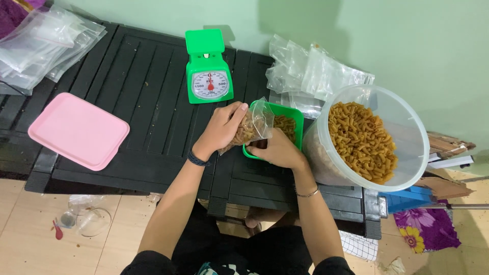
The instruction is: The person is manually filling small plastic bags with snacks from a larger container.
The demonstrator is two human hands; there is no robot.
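I'm seeing the small clear bag (248, 127) of fried macaroni snacks sitting at frame centre, partly filled, mouth tilting toward 1 o'clock over the green tray (298, 116) that is holding more of the same pieces. Risk, my read: the bag is leaning sideways with its mouth slack, so pieces could be spilling out onto the black slatted table (142, 86) or dropping through the slats if the tilt is growing; the thin film could also be slipping, since only its top looks pinched. Left hand (220, 130) is wrapping the bag from 9 o'clock, fingers curled round the filled part, thumb up at the neck, so it is closed on the bag. Right hand (277, 149) is sitting at 4 o'clock of the bag, knuckles up, pressing against the tray's near edge; I cannot tell whether its fingers are pinching the film or just bracing, they're hidden under the hand. Moving outward: big clear tub (407, 122) of the same snack at 3 o'clock, touching or just beside the tray. Green dial scale (208, 69) at 12 o'clock, platform bare. Loose pile of empty clear bags (310, 71) at 1 o'clock, another stack (41, 46) at 10 o'clock. Pink lid (76, 130) lying flat at 9 o'clock, well apart. Clear plastic bits on the tiled floor (30, 224) at 8 o'clock.
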